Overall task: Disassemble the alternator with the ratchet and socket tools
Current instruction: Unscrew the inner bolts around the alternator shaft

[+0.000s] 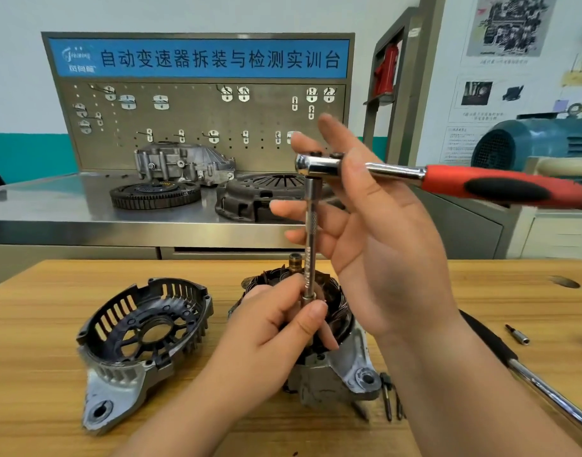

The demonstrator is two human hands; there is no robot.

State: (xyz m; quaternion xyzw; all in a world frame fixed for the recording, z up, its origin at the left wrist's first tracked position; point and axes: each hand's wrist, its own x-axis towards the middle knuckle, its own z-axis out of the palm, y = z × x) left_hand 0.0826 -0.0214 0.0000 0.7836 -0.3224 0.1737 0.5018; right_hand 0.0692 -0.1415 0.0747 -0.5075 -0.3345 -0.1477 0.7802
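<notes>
The alternator body (336, 367), with copper windings and a shaft sticking up, stands on the wooden table (35, 324). Its removed end cover (141, 334) lies to the left. A ratchet (319, 164) with a red and black handle (504, 188) carries a long extension bar (311, 245) pointing down into the alternator. My left hand (276, 328) pinches the lower end of the extension bar, where the socket is hidden. My right hand (375, 232) is up at the ratchet head, fingers spread, with fingertips on the head.
A second long chrome tool (547, 387) with a black grip lies at the right on the table, with a small bit (518, 334) beyond it and loose bolts (390, 400) by the alternator. Behind stands a steel bench (85, 222) with a flywheel (155, 194), clutch cover (250, 199) and gearbox housing.
</notes>
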